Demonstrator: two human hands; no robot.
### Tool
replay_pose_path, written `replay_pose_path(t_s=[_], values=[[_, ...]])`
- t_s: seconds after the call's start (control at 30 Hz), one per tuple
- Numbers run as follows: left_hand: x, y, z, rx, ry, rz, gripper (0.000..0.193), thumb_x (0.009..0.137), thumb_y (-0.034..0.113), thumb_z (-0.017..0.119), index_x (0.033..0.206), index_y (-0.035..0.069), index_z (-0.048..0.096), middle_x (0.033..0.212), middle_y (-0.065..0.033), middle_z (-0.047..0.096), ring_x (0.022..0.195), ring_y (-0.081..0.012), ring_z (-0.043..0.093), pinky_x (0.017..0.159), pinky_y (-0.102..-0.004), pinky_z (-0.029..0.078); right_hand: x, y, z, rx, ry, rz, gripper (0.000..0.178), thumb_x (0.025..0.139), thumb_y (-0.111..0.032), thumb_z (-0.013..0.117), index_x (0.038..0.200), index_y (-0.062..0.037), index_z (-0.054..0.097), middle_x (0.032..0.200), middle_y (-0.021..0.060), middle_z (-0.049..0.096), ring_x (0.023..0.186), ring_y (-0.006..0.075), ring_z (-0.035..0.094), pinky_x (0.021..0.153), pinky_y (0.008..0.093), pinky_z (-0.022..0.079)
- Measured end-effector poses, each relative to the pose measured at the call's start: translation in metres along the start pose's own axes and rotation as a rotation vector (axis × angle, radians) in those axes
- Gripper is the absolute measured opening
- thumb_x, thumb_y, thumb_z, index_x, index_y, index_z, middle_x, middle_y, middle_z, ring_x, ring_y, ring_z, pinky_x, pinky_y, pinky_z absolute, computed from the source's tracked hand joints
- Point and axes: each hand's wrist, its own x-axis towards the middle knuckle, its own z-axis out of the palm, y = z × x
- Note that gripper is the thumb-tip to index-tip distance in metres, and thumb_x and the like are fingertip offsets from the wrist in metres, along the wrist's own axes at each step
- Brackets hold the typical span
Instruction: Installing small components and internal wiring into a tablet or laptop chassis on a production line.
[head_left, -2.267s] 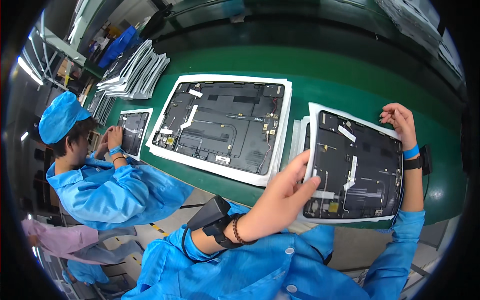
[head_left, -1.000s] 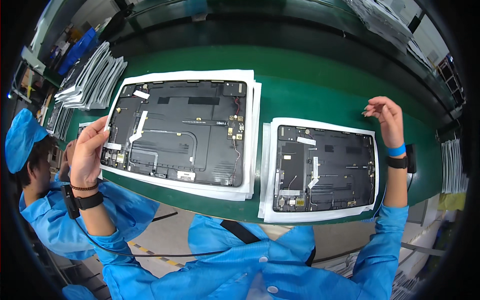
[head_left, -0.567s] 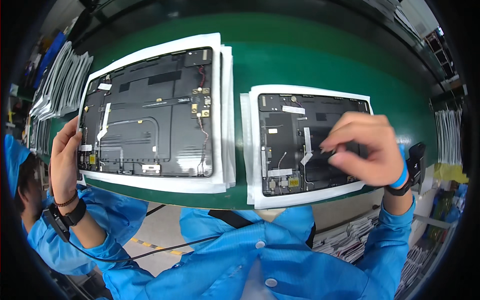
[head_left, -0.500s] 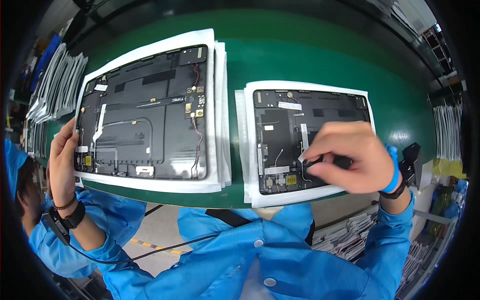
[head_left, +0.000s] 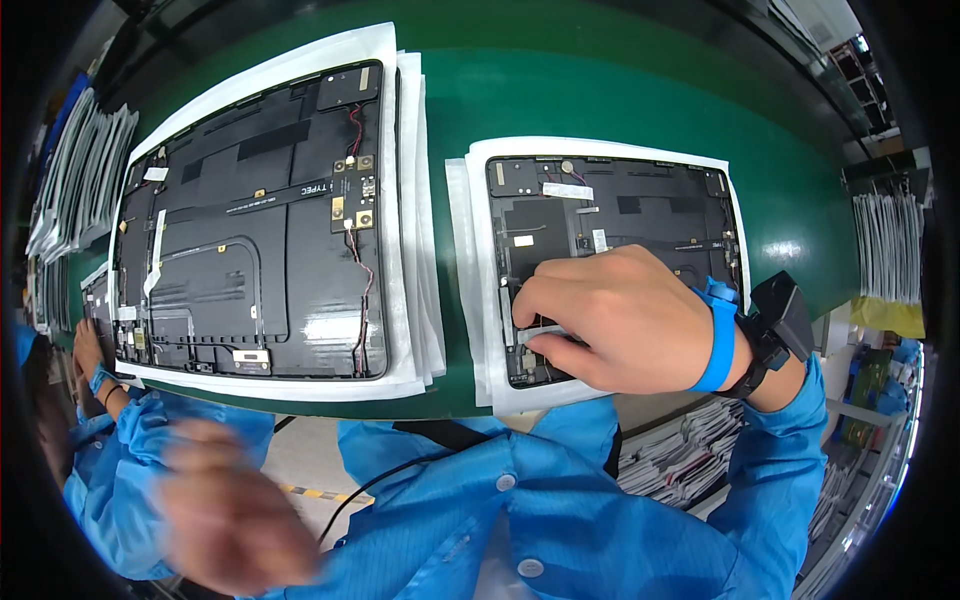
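My right hand (head_left: 625,315) is over the lower left part of a black tablet housing (head_left: 640,225). Its thumb and forefinger pinch a pale strip of tape (head_left: 538,333) by the housing's left edge; the hand hides much of the lower interior. Smeared by motion, my left hand (head_left: 235,515) is low at the left, off the table, and its fingers cannot be made out. Left of centre lies a larger-looking black tablet housing (head_left: 215,300), with a small board (head_left: 353,190), red wires and flat cables inside. Neither of my hands touches that one.
Stacked white foam sheets (head_left: 410,360) lie under both housings on the green table (head_left: 560,90). At far left, a co-worker's hand (head_left: 88,350) rests by another device. White-wrapped stacks stand at left (head_left: 85,190) and right (head_left: 888,245); more fill a shelf (head_left: 685,455) below.
My left hand has left the left housing's edge and dropped toward me. My right hand has moved left, and its fingers now pinch the strip. The view has shifted slightly.
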Motion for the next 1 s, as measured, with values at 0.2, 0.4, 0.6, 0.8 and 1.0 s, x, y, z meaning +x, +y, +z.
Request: replay_pose_path(t_s=[0.2,0.4,0.6,0.8,1.0], values=[[-0.020,0.008,0.094,-0.124,-0.437,0.059,0.039,0.071,-0.002,0.081,0.109,-0.002,0.074,0.071,-0.0026,0.057,0.057,-0.0163,0.061,0.048,-0.0298,0.045,0.008,0.005,0.002,0.051,-0.040,-0.024,0.006,0.086,-0.008,0.067,0.086,-0.0037,0.062,0.082,0.0123,0.066,0.076,0.0382,0.066,0.063,0.0476,0.051],[-0.014,0.012,0.121,0.081,-0.438,-0.145,0.031,0.080,-0.006,0.078,0.109,-0.002,0.071,0.065,-0.0032,0.054,0.050,-0.0131,0.052,0.046,-0.0277,0.038,0.004,0.013,0.007,0.000,-0.033,-0.066,0.012,0.084,-0.006,0.071,0.091,-0.0073,0.062,0.083,0.0072,0.064,0.072,0.0323,0.066,0.057,0.0424,0.049],[-0.016,0.010,0.138,0.087,-0.404,-0.247,0.031,0.080,-0.003,0.079,0.110,0.001,0.071,0.064,-0.0031,0.051,0.049,-0.0128,0.049,0.045,-0.0280,0.035,0.001,0.017,0.009,0.010,0.017,-0.162,0.011,0.084,-0.006,0.069,0.089,-0.0055,0.059,0.081,0.0090,0.062,0.068,0.0344,0.064,0.056,0.0441,0.049],[-0.007,0.009,0.143,0.091,-0.452,-0.297,0.022,0.085,0.000,0.077,0.104,0.005,0.070,0.073,-0.0057,0.056,0.053,-0.0212,0.054,0.049,-0.0351,0.041,-0.002,0.028,0.007,0.098,0.038,-0.169,0.014,0.084,-0.008,0.073,0.091,-0.0084,0.061,0.079,0.0068,0.060,0.066,0.0327,0.062,0.055,0.0428,0.047],[-0.006,0.008,0.145,0.090,-0.444,-0.287,0.021,0.084,-0.001,0.077,0.103,0.005,0.069,0.076,-0.0064,0.057,0.053,-0.0199,0.054,0.049,-0.0340,0.043,0.001,0.030,0.005,0.068,-0.042,-0.149,0.013,0.084,-0.010,0.072,0.092,-0.0085,0.062,0.078,0.0077,0.061,0.066,0.0330,0.062,0.055,0.0434,0.047]])
